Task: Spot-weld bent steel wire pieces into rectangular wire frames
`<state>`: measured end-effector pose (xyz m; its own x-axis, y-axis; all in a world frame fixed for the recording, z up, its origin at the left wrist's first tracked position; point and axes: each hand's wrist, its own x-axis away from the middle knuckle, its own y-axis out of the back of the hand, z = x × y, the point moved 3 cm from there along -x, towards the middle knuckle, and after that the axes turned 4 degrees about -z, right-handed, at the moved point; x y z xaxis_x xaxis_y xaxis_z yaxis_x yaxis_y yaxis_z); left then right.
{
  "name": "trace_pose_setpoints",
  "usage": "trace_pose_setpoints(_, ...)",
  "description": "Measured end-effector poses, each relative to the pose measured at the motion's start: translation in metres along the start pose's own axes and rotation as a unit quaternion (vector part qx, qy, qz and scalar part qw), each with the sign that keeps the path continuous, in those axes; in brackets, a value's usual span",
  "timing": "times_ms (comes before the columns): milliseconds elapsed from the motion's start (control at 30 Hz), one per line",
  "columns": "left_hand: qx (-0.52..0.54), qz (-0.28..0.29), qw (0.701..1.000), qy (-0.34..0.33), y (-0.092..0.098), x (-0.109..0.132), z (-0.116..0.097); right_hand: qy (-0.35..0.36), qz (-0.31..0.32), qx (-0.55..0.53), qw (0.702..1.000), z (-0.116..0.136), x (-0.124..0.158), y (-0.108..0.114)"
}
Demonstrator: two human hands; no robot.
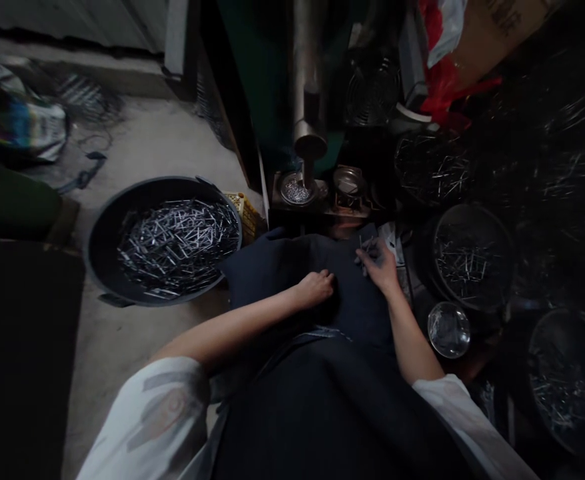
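My left hand (315,288) is curled into a loose fist over the dark apron (292,260) on my lap. Its fingertips face away from me, so anything inside them is hidden. To the right, my right hand (380,263) is closed with darkened fingertips around thin metal pieces (361,244), whose ends stick up past the fingers. Beyond my knees, a machine with a metal cylinder (310,127) points down at a small round dish (297,189) of shiny metal bits. A second round metal fixture (348,181) sits beside that dish.
At left stands a large black tub (97,233) heaped with bent metal rods (182,240), beside a yellow crate (242,210). On the right are a dark bucket (502,253) with more rods, a clear bowl (449,330) and another tub (567,333). A cardboard box (502,33) is at upper right.
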<state>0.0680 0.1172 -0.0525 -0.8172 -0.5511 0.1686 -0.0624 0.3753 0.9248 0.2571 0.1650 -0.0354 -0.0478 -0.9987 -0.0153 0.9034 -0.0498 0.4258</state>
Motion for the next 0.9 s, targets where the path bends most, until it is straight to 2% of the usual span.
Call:
trace_pose_setpoints(100,-0.011,0.000,1.000,0.016,0.011,0.016,-0.001,-0.012,-0.006,-0.010,1.000,-0.002,0.000,0.001)
trace_pose_setpoints(167,-0.015,-0.020,0.998,0.055,0.024,0.034,0.005,-0.017,-0.005,-0.026,1.000,-0.003,0.000,0.002)
trace_pose_setpoints(267,0.035,-0.061,0.984,0.163,0.045,0.066,0.028,-0.021,0.004,-0.051,0.998,0.001,0.000,0.002)
trace_pose_setpoints(333,0.120,-0.114,0.955,0.245,0.057,0.085,0.048,-0.027,0.006,-0.070,0.997,0.008,0.001,0.001)
trace_pose_setpoints(400,0.241,-0.216,0.894,0.309,0.064,0.097,0.066,-0.020,0.022,-0.095,0.995,0.022,0.003,-0.005)
trace_pose_setpoints(500,0.435,-0.361,0.744,0.356,0.061,0.099,0.080,0.056,0.101,-0.105,0.988,0.050,0.006,-0.024)
trace_pose_setpoints(567,0.534,-0.398,0.650,0.367,0.052,0.090,0.077,0.132,0.156,-0.072,0.976,0.067,0.007,-0.039)
trace_pose_setpoints(633,0.594,-0.407,0.589,0.367,0.045,0.080,0.069,0.191,0.183,-0.032,0.964,0.077,0.006,-0.052)
trace_pose_setpoints(667,0.612,-0.408,0.573,0.362,0.043,0.075,0.064,0.211,0.185,-0.016,0.960,0.079,0.005,-0.057)
trace_pose_setpoints(767,0.641,-0.410,0.555,0.337,0.043,0.066,0.050,0.247,0.185,0.006,0.951,0.079,-0.002,-0.066)
trace_pose_setpoints(900,0.675,-0.421,0.523,0.305,0.052,0.063,0.042,0.264,0.190,0.012,0.946,0.081,-0.010,-0.065)
